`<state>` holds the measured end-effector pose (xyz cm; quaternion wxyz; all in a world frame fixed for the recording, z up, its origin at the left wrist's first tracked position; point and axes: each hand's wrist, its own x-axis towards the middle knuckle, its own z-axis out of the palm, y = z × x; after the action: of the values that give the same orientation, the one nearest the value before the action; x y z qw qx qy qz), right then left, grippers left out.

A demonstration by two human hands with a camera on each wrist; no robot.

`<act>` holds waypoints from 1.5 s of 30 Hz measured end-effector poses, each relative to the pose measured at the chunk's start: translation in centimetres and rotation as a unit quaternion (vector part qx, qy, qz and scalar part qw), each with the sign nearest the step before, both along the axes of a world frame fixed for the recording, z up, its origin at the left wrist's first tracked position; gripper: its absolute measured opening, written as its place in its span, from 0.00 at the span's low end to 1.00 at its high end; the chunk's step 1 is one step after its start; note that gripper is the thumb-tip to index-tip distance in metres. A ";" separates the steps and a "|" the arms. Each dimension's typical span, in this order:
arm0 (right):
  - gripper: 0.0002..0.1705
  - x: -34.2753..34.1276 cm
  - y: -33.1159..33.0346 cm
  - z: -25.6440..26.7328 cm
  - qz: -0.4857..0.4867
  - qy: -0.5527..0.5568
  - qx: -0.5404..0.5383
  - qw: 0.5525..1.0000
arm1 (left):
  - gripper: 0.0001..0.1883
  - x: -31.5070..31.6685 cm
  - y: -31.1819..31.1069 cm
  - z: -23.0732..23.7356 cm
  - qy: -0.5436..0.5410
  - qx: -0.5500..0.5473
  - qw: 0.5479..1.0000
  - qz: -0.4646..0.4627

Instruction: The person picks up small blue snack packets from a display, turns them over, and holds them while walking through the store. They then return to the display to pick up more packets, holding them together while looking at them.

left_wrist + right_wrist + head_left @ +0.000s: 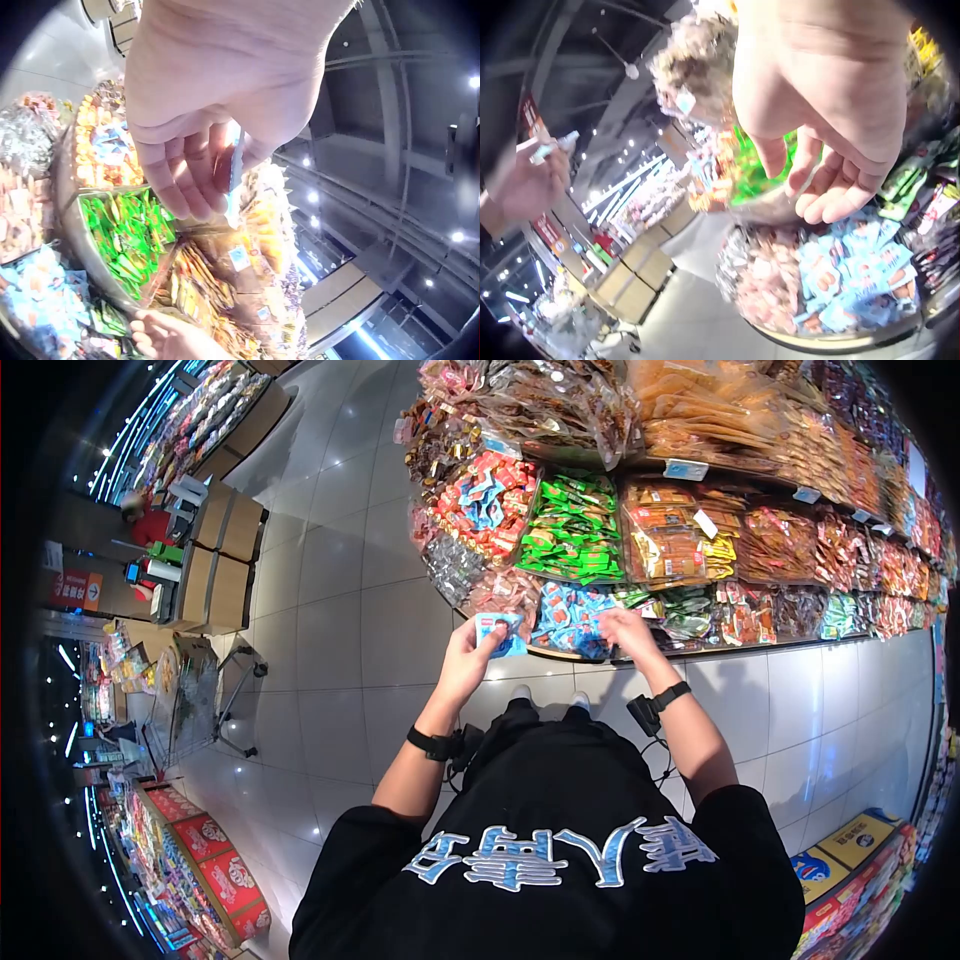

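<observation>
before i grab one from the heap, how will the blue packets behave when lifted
The blue packets are probably light: the left hand holds one in a simple pinch. They look glossy, so may be slippery. Because they overlap loosely, neighbours could slide.

Dangling the right hand just above the blue packets, bending the fingers loosely toward that pile. Holding a small pale packet, blurred, in the left hand, well to the left of the blue packets. Seeing pinkish packets directly left of the blue packets, touching them, and silvery packets farther left. Partly hiding green packets behind the blue packets. Glimpsing a wooden counter and pale floor left of the blue packets.
</observation>
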<state>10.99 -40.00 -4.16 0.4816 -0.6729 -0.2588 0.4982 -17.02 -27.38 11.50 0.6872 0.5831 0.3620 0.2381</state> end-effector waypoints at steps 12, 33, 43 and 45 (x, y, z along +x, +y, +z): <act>0.29 -7.8 10.8 -15.4 0.019 -0.340 -0.240 0.909 | 0.12 -11.1 1.3 -2.9 0.132 -0.056 0.984 0.110; 0.34 -10.2 19.1 -19.4 -0.304 -0.279 -0.379 0.828 | 0.13 -18.0 6.6 -6.2 0.163 -0.120 0.967 0.156; 0.29 -6.7 16.9 -20.6 -0.271 -0.292 -0.394 0.828 | 0.13 -17.3 7.5 -5.8 0.162 -0.113 0.970 0.143; 0.26 -6.5 15.9 -20.0 -0.278 -0.307 -0.394 0.820 | 0.13 -17.0 7.6 -5.7 0.164 -0.103 0.971 0.140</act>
<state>4.45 -24.09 -24.15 0.1884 -0.9670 0.0229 0.1702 -34.04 -19.83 5.84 0.6347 0.4840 0.5701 0.1943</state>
